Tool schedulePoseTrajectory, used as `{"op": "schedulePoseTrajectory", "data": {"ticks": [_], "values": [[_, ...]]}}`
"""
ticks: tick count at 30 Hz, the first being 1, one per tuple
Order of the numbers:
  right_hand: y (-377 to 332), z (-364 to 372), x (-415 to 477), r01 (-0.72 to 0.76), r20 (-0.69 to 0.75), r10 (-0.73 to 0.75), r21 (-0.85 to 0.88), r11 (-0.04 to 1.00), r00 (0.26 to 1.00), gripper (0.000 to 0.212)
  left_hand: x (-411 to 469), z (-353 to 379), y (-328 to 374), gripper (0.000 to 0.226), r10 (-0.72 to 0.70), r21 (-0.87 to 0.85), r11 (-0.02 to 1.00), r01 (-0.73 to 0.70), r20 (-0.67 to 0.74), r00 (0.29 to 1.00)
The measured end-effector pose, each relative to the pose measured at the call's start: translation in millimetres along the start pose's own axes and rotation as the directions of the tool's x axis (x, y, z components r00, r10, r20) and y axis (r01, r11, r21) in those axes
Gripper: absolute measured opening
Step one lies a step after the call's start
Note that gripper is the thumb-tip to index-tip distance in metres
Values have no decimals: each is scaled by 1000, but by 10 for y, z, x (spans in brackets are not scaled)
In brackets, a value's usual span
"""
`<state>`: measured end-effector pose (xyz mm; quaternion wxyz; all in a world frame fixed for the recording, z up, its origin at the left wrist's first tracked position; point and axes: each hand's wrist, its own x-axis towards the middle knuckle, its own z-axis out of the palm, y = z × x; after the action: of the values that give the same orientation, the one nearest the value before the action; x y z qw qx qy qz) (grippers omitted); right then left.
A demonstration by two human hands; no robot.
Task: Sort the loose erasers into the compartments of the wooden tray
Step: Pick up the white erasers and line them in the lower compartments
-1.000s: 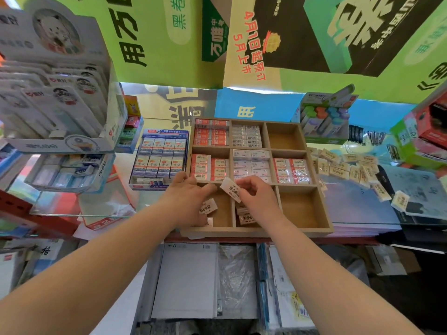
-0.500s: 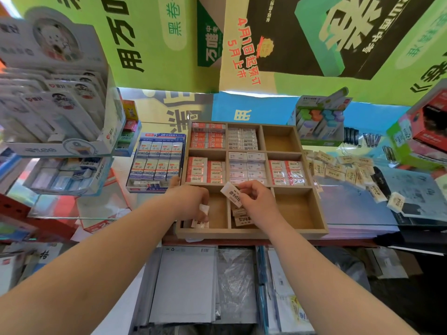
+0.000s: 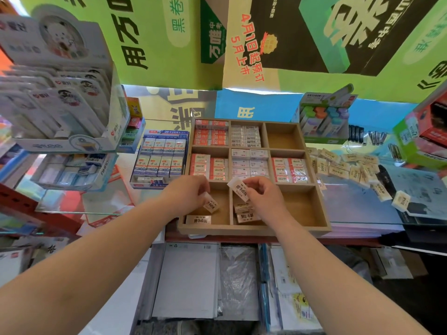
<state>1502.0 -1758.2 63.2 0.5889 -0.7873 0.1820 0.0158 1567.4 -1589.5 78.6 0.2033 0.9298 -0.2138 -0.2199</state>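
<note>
The wooden tray (image 3: 324, 213) lies on a glass counter with nine compartments; most back and middle ones hold packed erasers. My left hand (image 3: 186, 193) pinches a cream eraser (image 3: 211, 204) low over the front-left compartment, where another eraser (image 3: 198, 219) lies flat. My right hand (image 3: 264, 193) holds a second cream eraser (image 3: 238, 189) tilted above the front-middle compartment, over two erasers (image 3: 246, 213) lying there. A pile of loose cream erasers (image 3: 348, 166) is spread on the counter right of the tray.
A blue-and-white eraser display box (image 3: 160, 158) stands left of the tray. A pastel highlighter box (image 3: 324, 119) sits behind on the right, a green-and-red box (image 3: 425, 139) at far right. Stationery racks (image 3: 60, 105) fill the left. The tray's back-right and front-right compartments hold nothing.
My left hand has lowered its eraser into the front-left compartment, where one eraser now lies flat. My right hand has stayed over the front-middle compartment with its eraser.
</note>
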Motion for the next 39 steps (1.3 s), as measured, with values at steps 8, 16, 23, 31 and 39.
{"op": "schedulePoseTrajectory", "data": {"ticks": [8, 16, 23, 31, 39], "values": [[23, 63, -3, 16, 52, -12, -70, 997, 999, 19, 27, 36, -51, 22, 26, 564, 821, -93, 126, 992], [34, 28, -3, -94, 50, 89, 125, 988, 995, 23, -60, 148, -151, 40, 188, 380, 898, -222, 125, 974], [-68, 67, 47, -86, 94, 83, 22, 996, 992, 19, -130, 146, -186, 40, 271, 284, 920, -271, 41, 962], [-275, 406, 194, 291, 264, -169, -544, 787, 950, 25, -357, 166, -338, 41, 32, -70, 995, -69, -432, 901], [-221, 682, 226, 423, 417, -128, -761, 492, 900, 32, -336, 208, -480, 41, 144, 82, 989, -124, -333, 932]]}}
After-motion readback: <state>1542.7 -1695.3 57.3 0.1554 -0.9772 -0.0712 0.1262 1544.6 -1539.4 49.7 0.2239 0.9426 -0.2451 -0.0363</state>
